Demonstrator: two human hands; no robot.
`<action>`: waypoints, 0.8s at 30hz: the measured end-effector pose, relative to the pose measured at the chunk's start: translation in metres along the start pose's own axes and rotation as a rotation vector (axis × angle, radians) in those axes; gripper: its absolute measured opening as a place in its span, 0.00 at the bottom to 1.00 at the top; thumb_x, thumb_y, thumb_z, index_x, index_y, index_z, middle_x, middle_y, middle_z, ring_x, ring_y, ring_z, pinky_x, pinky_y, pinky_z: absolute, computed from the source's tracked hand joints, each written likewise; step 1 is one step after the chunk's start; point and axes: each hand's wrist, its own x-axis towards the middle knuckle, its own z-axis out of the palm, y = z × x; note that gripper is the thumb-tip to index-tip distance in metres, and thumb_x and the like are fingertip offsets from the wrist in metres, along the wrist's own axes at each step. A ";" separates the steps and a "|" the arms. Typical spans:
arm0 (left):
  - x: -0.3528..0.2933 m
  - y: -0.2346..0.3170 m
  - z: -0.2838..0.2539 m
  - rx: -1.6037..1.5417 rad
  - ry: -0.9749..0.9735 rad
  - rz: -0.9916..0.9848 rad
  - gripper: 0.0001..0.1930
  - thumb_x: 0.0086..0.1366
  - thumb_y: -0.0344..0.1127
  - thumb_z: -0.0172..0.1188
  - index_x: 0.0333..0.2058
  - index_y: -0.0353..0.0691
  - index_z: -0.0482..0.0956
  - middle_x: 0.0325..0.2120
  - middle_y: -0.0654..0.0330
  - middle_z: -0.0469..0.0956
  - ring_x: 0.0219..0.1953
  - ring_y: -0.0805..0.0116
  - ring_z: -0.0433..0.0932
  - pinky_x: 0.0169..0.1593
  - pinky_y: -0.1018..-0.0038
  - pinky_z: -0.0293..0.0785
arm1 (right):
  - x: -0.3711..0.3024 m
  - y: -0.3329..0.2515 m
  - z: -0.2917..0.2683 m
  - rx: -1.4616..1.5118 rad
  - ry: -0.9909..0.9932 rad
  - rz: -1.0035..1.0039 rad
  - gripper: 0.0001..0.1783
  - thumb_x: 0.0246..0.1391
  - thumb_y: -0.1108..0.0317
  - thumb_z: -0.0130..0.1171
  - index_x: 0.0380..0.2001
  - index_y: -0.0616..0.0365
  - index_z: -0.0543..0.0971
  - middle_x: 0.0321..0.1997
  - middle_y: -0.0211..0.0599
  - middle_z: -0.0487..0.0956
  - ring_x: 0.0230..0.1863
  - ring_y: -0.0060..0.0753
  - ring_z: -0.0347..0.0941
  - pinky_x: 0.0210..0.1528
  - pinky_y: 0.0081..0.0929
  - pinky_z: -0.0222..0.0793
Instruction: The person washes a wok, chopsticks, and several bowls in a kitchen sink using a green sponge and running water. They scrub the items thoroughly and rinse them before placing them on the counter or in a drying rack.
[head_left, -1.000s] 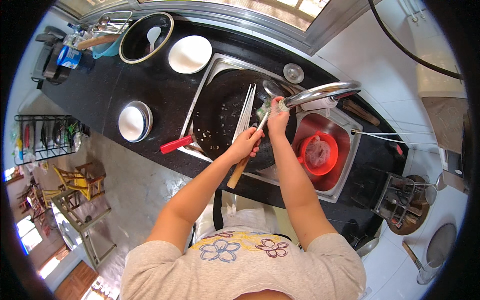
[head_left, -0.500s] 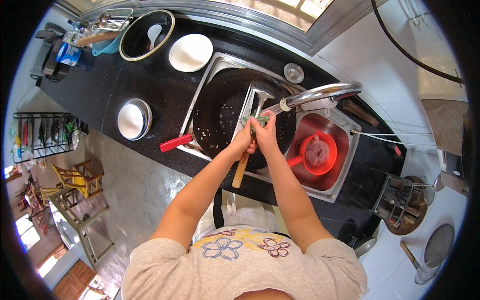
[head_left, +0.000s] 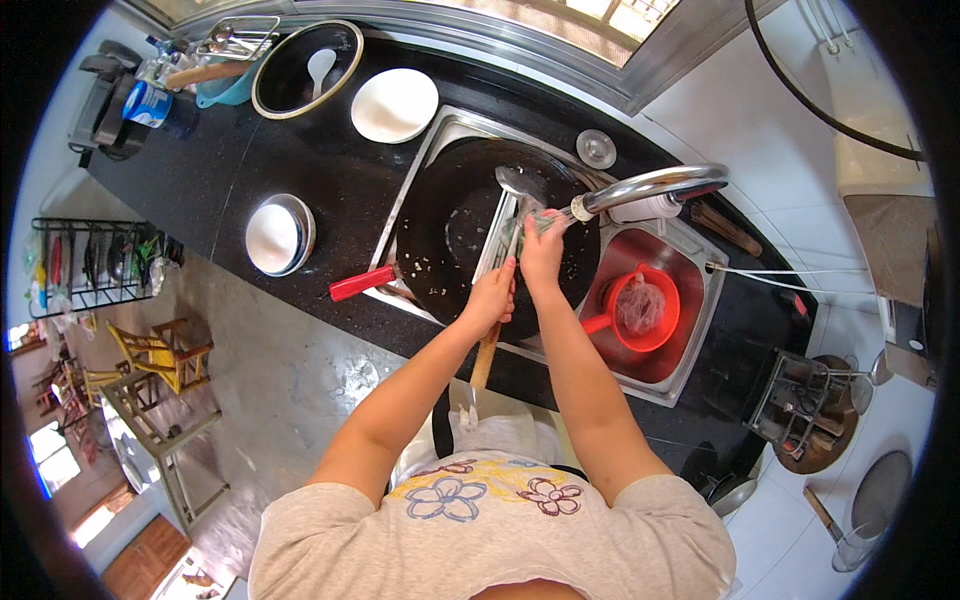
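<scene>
Two hands work over a big round wok. The left hand (head_left: 490,296) has its fingers curled around the long tool (head_left: 485,362), which is over the wok (head_left: 445,250). The right hand (head_left: 543,248) is farther along, and its fingers pinch a soft green and white scrubber (head_left: 545,221) against the tool's metal neck. I cannot tell if the scrubber is cloth or mesh. The tool's wooden end sticks out past the wok's near edge, and its shiny, wide metal head is at the far end.

The wok sits on the left part of the sink (head_left: 694,328) and covers much of it. There is room to move inside the wok, left of the hands. On the right, the tap (head_left: 655,185) bends in close to the right hand, so the space there is tight.

The wok is dark, curved and wet, with little pale bits stuck on it. Its smooth red handle (head_left: 362,283) points left over the counter (head_left: 335,185), which is black, flat and shiny. A round white bowl (head_left: 395,106) is at the far left, and stacked bowls (head_left: 272,236) sit nearer. A red plastic scoop (head_left: 652,325) is in the sink's right part.
</scene>
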 end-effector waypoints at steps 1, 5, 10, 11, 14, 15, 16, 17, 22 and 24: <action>0.009 -0.004 -0.013 0.014 0.037 0.042 0.26 0.65 0.59 0.45 0.21 0.42 0.62 0.11 0.68 0.57 0.09 0.78 0.56 0.13 0.79 0.54 | -0.008 -0.026 -0.006 0.026 0.025 0.089 0.22 0.54 0.66 0.55 0.48 0.59 0.59 0.44 0.57 0.73 0.44 0.57 0.72 0.46 0.41 0.64; 0.002 0.013 -0.044 0.120 0.031 0.082 0.25 0.66 0.57 0.45 0.21 0.42 0.63 0.11 0.67 0.57 0.10 0.77 0.57 0.13 0.78 0.53 | -0.006 -0.035 -0.036 0.047 0.098 -0.035 0.24 0.56 0.73 0.49 0.54 0.60 0.56 0.45 0.55 0.73 0.45 0.54 0.72 0.46 0.39 0.65; -0.020 0.026 -0.044 0.337 -0.094 0.013 0.26 0.67 0.57 0.45 0.20 0.40 0.64 0.12 0.67 0.59 0.10 0.76 0.58 0.13 0.77 0.55 | 0.020 -0.020 -0.022 0.036 -0.094 -0.015 0.26 0.59 0.59 0.53 0.56 0.61 0.64 0.44 0.42 0.76 0.46 0.31 0.71 0.52 0.26 0.62; -0.021 0.027 -0.043 0.407 -0.080 0.028 0.26 0.67 0.56 0.45 0.21 0.39 0.66 0.12 0.66 0.60 0.11 0.75 0.60 0.14 0.76 0.57 | 0.021 -0.019 -0.017 0.094 -0.124 0.027 0.26 0.59 0.58 0.53 0.56 0.60 0.64 0.47 0.43 0.75 0.49 0.34 0.70 0.54 0.26 0.61; -0.026 0.025 -0.043 0.618 -0.032 0.073 0.27 0.67 0.55 0.46 0.22 0.34 0.70 0.12 0.63 0.64 0.13 0.72 0.65 0.16 0.73 0.63 | 0.033 -0.009 -0.011 0.064 -0.136 -0.059 0.27 0.58 0.56 0.53 0.56 0.58 0.64 0.51 0.46 0.71 0.51 0.40 0.68 0.55 0.28 0.60; -0.026 0.024 -0.043 0.661 -0.049 0.109 0.27 0.67 0.54 0.46 0.23 0.33 0.71 0.12 0.61 0.65 0.13 0.71 0.66 0.18 0.72 0.64 | 0.043 0.002 -0.013 0.040 -0.150 -0.042 0.27 0.58 0.55 0.53 0.56 0.57 0.64 0.51 0.47 0.71 0.52 0.41 0.68 0.55 0.29 0.60; -0.025 0.023 -0.045 0.703 -0.061 0.140 0.27 0.66 0.54 0.47 0.23 0.31 0.72 0.12 0.59 0.66 0.14 0.71 0.66 0.19 0.70 0.65 | 0.050 0.011 -0.013 0.020 -0.169 -0.021 0.27 0.58 0.55 0.53 0.56 0.57 0.64 0.52 0.47 0.70 0.52 0.42 0.67 0.55 0.29 0.60; -0.025 0.022 -0.048 0.742 -0.072 0.171 0.28 0.66 0.54 0.47 0.24 0.30 0.73 0.12 0.57 0.66 0.14 0.70 0.67 0.21 0.69 0.66 | 0.055 0.014 -0.015 0.037 -0.194 -0.020 0.24 0.58 0.53 0.53 0.51 0.58 0.68 0.49 0.46 0.72 0.50 0.40 0.68 0.54 0.30 0.60; -0.016 0.021 -0.056 0.990 -0.101 0.351 0.28 0.65 0.53 0.49 0.25 0.28 0.76 0.15 0.46 0.71 0.20 0.54 0.73 0.29 0.63 0.68 | 0.073 0.051 -0.018 0.098 -0.132 0.178 0.21 0.57 0.52 0.55 0.45 0.57 0.76 0.41 0.39 0.79 0.44 0.34 0.73 0.47 0.30 0.65; -0.013 0.021 -0.061 1.064 -0.076 0.412 0.27 0.64 0.53 0.49 0.25 0.29 0.76 0.17 0.45 0.72 0.22 0.50 0.74 0.30 0.61 0.68 | 0.074 0.052 -0.017 -0.024 -0.086 0.241 0.19 0.55 0.54 0.57 0.44 0.56 0.78 0.42 0.45 0.80 0.45 0.42 0.75 0.46 0.32 0.66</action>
